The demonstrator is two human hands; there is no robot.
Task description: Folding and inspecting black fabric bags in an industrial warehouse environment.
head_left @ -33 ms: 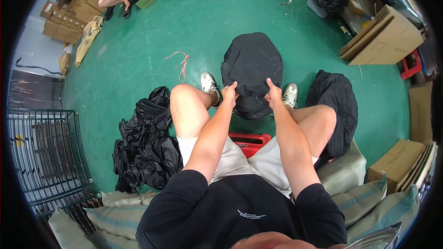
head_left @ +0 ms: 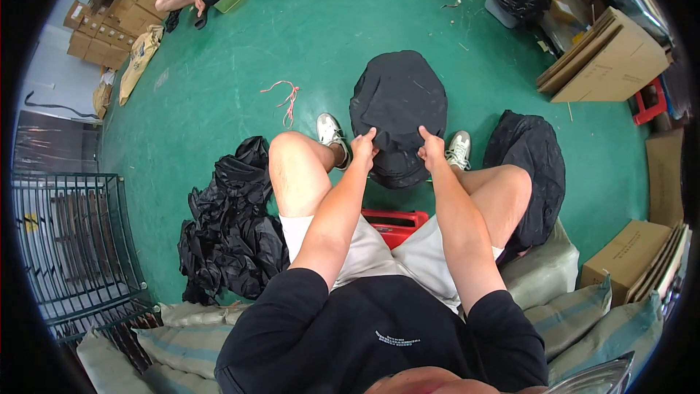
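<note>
The left hand (head_left: 364, 145) and right hand (head_left: 432, 149) each grasp one side of the round black fabric piece (head_left: 399, 93) between the white shoes (head_left: 329, 131), set apart apparently to keep the cloth spread.

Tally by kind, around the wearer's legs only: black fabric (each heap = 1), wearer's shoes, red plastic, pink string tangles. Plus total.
Black fabric: 3 (middle piece, left heap, right heap)
Shoes: 2 (left shoe, right shoe)
Red plastic item: 1
Pink string tangle: 1
Total: 7
</note>
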